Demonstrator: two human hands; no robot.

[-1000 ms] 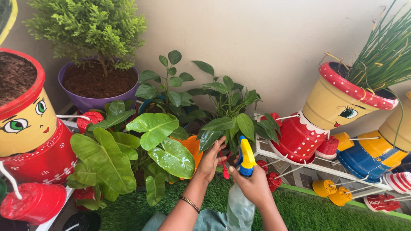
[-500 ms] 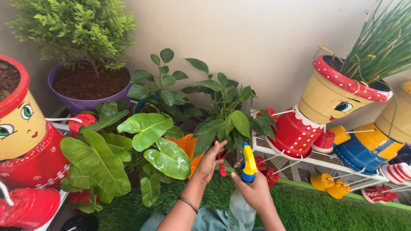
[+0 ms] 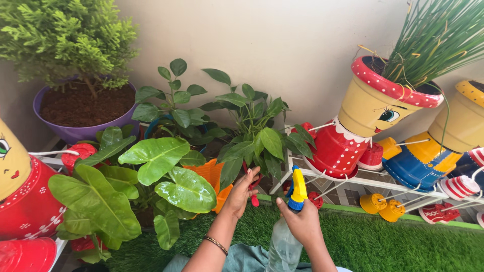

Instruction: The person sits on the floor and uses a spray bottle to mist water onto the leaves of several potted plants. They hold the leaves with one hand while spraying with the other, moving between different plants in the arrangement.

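Pale plaster wall fills the upper frame; green turf covers the lower right. No packages, labels or signs are present; the only markings are painted cartoon faces: a yellow pot with red dotted rim at upper right, atop a red dotted pot on a white rack, and a second face pot at the left edge. A purple pot holds a shrub at upper left.

Right hand, bottom centre, is closed round the neck of a clear spray bottle, forefinger up at its yellow trigger. Left hand is half open, fingers spread, touching a drooping leaf of the centre plant; red handles show just beyond it.

Since the earlier frames the view has swung right and the plants have slid left; both hands keep their hold.
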